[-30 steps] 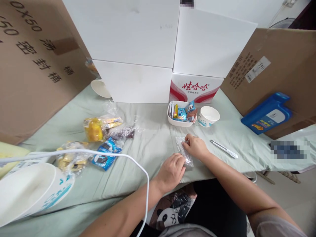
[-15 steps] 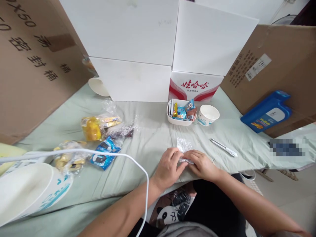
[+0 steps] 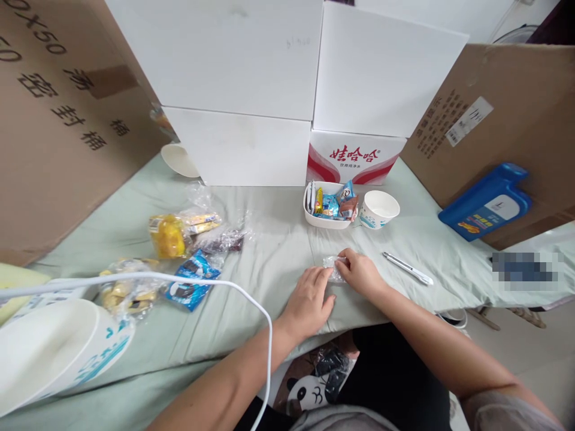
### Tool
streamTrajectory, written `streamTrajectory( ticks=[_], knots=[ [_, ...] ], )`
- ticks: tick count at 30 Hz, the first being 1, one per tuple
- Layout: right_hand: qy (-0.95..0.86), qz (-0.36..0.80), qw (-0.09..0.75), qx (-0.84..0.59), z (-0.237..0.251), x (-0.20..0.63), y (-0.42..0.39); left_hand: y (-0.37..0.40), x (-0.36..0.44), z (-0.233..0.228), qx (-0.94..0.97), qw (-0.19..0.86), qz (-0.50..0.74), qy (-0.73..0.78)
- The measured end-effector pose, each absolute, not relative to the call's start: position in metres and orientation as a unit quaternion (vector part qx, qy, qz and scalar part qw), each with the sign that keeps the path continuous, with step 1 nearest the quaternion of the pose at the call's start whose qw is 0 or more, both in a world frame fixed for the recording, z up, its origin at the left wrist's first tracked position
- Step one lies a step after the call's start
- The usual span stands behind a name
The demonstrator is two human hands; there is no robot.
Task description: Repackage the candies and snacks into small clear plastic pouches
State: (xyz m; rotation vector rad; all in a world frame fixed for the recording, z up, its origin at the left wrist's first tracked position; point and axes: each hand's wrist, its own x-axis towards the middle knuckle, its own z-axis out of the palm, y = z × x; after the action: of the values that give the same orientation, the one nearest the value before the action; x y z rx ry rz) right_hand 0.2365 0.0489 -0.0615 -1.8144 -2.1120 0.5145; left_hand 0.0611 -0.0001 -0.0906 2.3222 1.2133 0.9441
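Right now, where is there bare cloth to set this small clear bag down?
Bare green cloth lies between the white snack tray and the left hand, and right of the silver pen. The heap of snack packets crowds the left.

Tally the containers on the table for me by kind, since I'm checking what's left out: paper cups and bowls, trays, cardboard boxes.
Paper cups and bowls: 3 (large bowl, small cup, tipped cup)
Snack tray: 1
White boxes: 3 ()
Red-and-white printed box: 1
Brown cardboard boxes: 2 ()
Total: 10
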Motion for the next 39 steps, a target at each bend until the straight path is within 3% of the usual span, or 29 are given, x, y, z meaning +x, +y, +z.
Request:
streamTrajectory(
  ticks=[3,8,13,19,25,30,32,35,39],
  knots=[
    [-0.742,0.12,0.123,-0.648,-0.062,0.237,0.053,-0.003,0.064,-0.089,0.82,0.145,0.311,0.458],
    [-0.824,0.012,0.265,-0.502,-0.059,0.254,0.048,-0.004,0.066,-0.089,0.832,0.123,0.307,0.446],
    [-0.911,0.096,0.212,-0.341,-0.061,0.258,0.033,-0.002,0.065,-0.092,0.814,0.136,0.359,0.437],
    [-0.913,0.103,0.214,-0.331,-0.065,0.261,0.039,-0.002,0.064,-0.091,0.8,0.162,0.383,0.432],
    [-0.852,0.079,0.305,-0.418,-0.034,0.287,0.071,-0.004,0.064,-0.09,0.813,0.16,0.351,0.435],
    [-0.924,0.167,0.162,-0.302,-0.035,0.282,0.057,-0.003,0.064,-0.09,0.804,0.159,0.36,0.445],
    [-0.93,0.163,0.147,-0.296,-0.043,0.28,0.048,-0.004,0.064,-0.091,0.807,0.154,0.359,0.442],
    [-0.908,0.115,0.213,-0.341,-0.04,0.294,0.052,-0.005,0.064,-0.091,0.822,0.142,0.335,0.437],
    [-0.813,-0.055,0.33,-0.477,-0.001,0.33,0.101,-0.005,0.064,-0.089,0.836,0.135,0.304,0.435]
  ],
)
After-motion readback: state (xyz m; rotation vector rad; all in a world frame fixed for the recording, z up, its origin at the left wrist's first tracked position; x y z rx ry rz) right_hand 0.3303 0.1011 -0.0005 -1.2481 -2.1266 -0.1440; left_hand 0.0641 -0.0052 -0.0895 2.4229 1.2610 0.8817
